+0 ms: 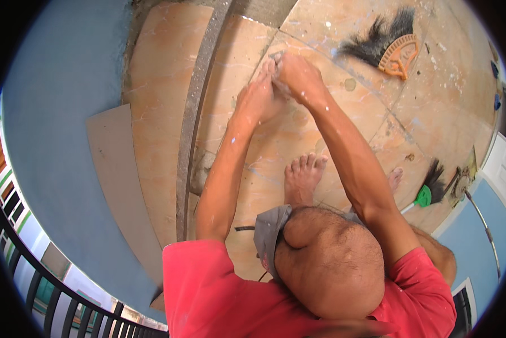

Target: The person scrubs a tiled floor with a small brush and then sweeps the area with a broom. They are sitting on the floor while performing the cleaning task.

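Note:
Both my arms reach forward over the marbled orange floor tiles (241,62), and my hands meet above a tile joint. My right hand (299,78) is closed, its fingers curled around a small, dark, flat-edged piece (276,54) that I cannot make out. Close against it, my left hand (258,97) is closed too, with its fingertips pressed together near the same piece. The lower part of the left hand is slightly smeared by motion. White specks of dust or paint dot both hands and forearms.
A long grey bar (193,107) lies left of my arms. A tan board (115,152) stands by the blue wall (61,84). An orange broom head (399,54) with black bristles lies at far right, and a green broom (423,195) nearer. My bare foot (303,179) is below my hands.

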